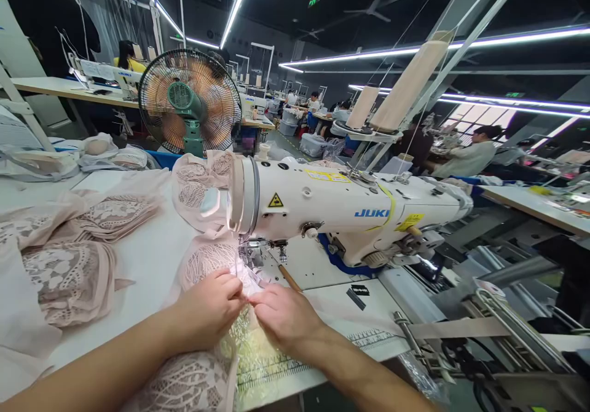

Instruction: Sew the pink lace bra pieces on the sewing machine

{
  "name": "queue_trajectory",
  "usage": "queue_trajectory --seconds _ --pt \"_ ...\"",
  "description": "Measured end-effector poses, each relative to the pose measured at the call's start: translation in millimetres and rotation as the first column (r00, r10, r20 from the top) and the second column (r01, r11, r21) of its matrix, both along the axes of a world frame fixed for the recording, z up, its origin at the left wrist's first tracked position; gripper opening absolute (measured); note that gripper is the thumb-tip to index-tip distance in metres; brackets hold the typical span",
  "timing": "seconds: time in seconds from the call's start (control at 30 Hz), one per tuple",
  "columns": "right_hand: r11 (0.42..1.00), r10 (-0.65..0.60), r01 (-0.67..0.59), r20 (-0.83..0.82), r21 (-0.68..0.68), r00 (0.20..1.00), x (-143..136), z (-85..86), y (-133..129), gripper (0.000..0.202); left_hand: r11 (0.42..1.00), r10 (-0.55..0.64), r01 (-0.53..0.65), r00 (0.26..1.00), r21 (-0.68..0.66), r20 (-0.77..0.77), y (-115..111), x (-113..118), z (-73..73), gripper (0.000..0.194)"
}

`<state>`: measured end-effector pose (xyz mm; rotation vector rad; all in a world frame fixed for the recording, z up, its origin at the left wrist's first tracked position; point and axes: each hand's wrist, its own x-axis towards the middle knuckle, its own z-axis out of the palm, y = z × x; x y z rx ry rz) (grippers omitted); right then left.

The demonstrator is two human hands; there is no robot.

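Note:
A white sewing machine marked JUKI stands before me, its lamp lighting the needle area. Just in front of the presser foot, my left hand pinches the edge of a pale pink lace bra piece. My right hand is closed on the same fabric edge, fingertips almost meeting those of the left. Part of the lace lies left of the needle, and another lace cup hangs toward me below my left forearm. The exact seam between my fingers is hidden.
Stacked lace pieces lie on the left of the table. A wooden-handled tool and a black blade rest right of the needle. A fan stands behind, thread cones above. Other people work farther back.

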<state>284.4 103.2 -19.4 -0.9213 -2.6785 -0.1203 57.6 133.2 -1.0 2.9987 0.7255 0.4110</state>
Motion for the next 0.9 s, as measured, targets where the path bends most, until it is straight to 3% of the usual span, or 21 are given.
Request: queue_trajectory --seconds 0.3,0.6,0.9 --pt "0.997 -0.08 0.082 0.188 -0.004 0.979 -10 6.4 6 0.014 0.986 -0.068 0.06 0.996 0.158 0.051 29 -12 -15.9 0.025" --pt "0.947 -0.187 0.279 0.436 -0.158 0.88 -35 38.9 12 0.018 0.976 -0.064 0.057 0.998 0.21 0.027 55 -22 -17.5 0.027" --pt "0.947 -0.196 0.282 0.415 -0.156 0.889 -38 27.6 10 0.019 0.983 -0.045 0.057 0.996 0.173 -0.072 75 -29 -7.2 0.024"
